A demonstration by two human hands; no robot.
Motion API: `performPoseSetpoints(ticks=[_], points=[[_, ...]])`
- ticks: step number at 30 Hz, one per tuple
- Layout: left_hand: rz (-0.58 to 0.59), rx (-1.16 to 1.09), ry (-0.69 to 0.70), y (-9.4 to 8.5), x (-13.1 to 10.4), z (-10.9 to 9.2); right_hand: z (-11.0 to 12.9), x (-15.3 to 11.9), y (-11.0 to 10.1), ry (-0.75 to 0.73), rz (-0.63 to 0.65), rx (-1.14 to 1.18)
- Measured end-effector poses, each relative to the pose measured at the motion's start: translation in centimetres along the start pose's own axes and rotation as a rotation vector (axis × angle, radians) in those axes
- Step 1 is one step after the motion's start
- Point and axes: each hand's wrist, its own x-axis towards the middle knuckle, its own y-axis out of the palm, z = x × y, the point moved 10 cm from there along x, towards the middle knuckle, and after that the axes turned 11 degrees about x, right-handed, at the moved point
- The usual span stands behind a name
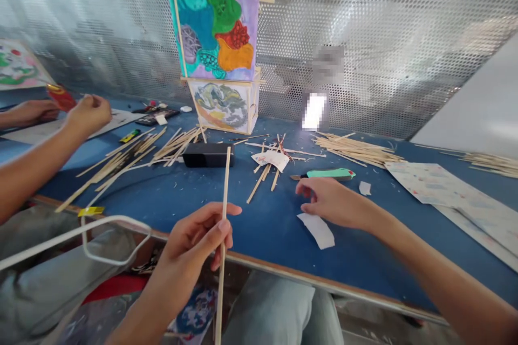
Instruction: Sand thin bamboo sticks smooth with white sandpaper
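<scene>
My left hand [201,242] pinches a long, thin wooden stick [224,199] between thumb and fingers. The stick stands nearly upright over the table's front edge, its lower end running out of view. My right hand [324,199] hovers low over the blue table, fingers curled but apart, with nothing visible in them. Just below its thumb lies a small white paper piece [319,230]. Right behind its knuckles is a utility knife [329,174] with a turquoise handle, its blade pointing left.
Stick piles [356,150] lie around a black box [208,155] and a paper scrap [272,160]. A painted lantern-like frame [224,102] stands behind. At right are patterned paper sheets [429,183]. A white cable [117,219] loops at left, near another person's hand [89,113].
</scene>
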Motion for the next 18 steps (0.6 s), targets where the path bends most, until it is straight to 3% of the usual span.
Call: performPoseSetpoints(ticks=[7, 9, 11, 14, 16, 18], points=[[0.071, 0.001, -0.065, 0.1, -0.9, 1.8, 0.9, -2.6, 1.3, 0.049, 0.117, 0.036], [0.112, -0.006, -0.088, 0.2, -1.2, 2.4, 0.6, -2.6, 0.6, 0.017, 0.131, 0.086], [0.15, -0.029, -0.092, 0.4, -1.5, 2.6, -0.3, -1.1, -2.4, -0.013, 0.009, 0.063], [0.203, -0.064, -0.09, 0.7, -1.8, 2.9, -1.9, 2.5, -8.6, -0.024, -0.351, -0.119], [0.231, -0.066, -0.092, 0.8, -1.9, 3.1, -2.0, 5.3, -9.5, -0.044, -0.425, -0.161], [0.239, -0.05, -0.098, 0.9, -1.9, 3.3, -1.2, 8.2, -7.9, -0.107, -0.382, -0.153]])
